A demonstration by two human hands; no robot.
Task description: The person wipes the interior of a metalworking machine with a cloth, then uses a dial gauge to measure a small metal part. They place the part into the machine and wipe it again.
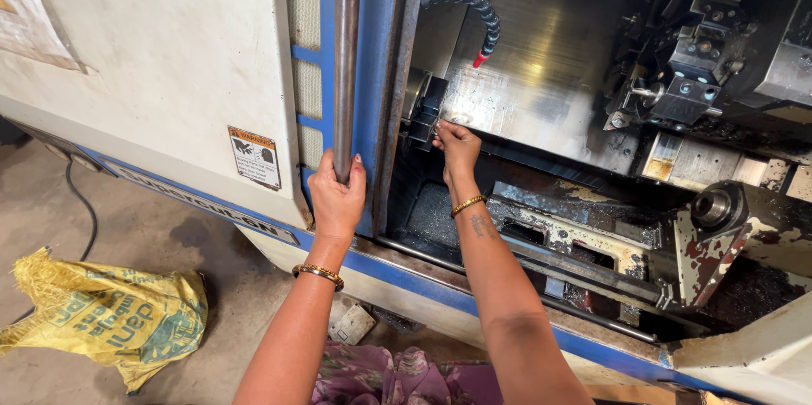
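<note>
My left hand (337, 194) grips the lower end of the long grey bar handle (346, 50) on the machine's sliding door. My right hand (457, 145) reaches inside the open lathe, its fingertips pinched on a small metal part (439, 124) at the chuck (420, 106). Both wrists wear gold bangles. The chuck sits at the left wall of the work space, partly hidden by the blue door frame (382, 75).
A black segmented coolant hose with a red tip (482, 16) hangs above the chuck. The tool turret (702, 50) stands at the upper right, a tailstock (719, 219) at the right. A yellow sack (110, 316) and a black cable lie on the concrete floor at the left.
</note>
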